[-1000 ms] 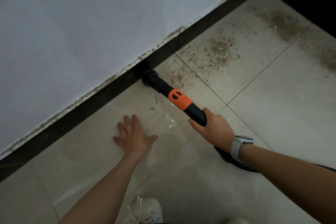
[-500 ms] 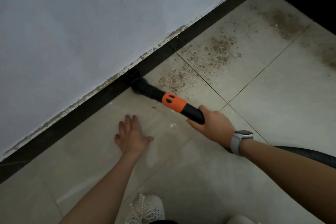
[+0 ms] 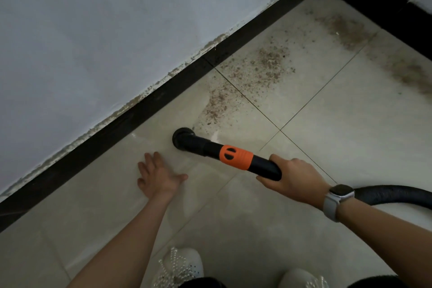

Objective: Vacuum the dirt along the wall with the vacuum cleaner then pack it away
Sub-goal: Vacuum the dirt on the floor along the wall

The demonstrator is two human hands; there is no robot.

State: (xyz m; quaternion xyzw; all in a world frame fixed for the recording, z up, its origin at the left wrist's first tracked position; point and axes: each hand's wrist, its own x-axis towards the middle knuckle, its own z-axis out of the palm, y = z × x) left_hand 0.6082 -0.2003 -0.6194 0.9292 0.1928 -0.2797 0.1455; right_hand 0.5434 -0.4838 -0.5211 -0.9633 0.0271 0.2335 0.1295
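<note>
My right hand [image 3: 295,181] grips the black vacuum wand [image 3: 265,167] just behind its orange collar [image 3: 236,157]. The wand's round nozzle [image 3: 182,140] sits on the pale floor tile, a short way out from the black skirting [image 3: 145,106] at the foot of the white wall [image 3: 117,30]. Brown dirt [image 3: 218,106] lies just right of the nozzle, with denser patches of dirt [image 3: 268,61] further along the wall. My left hand [image 3: 159,176] lies flat on the tile, fingers spread, left of the wand. The black hose [image 3: 395,195] trails off behind my right wrist.
A second wall with black skirting [image 3: 383,4] closes the corner at top right, with more dirt streaks [image 3: 411,72] on the tiles below it. My two white shoes [image 3: 180,266] are at the bottom edge. Crumbled plaster lines the skirting's top.
The nozzle has pulled back from the skirting onto the open tile and the wand has swung flatter. The dirt nearest the nozzle has thinned. My left hand stays planted.
</note>
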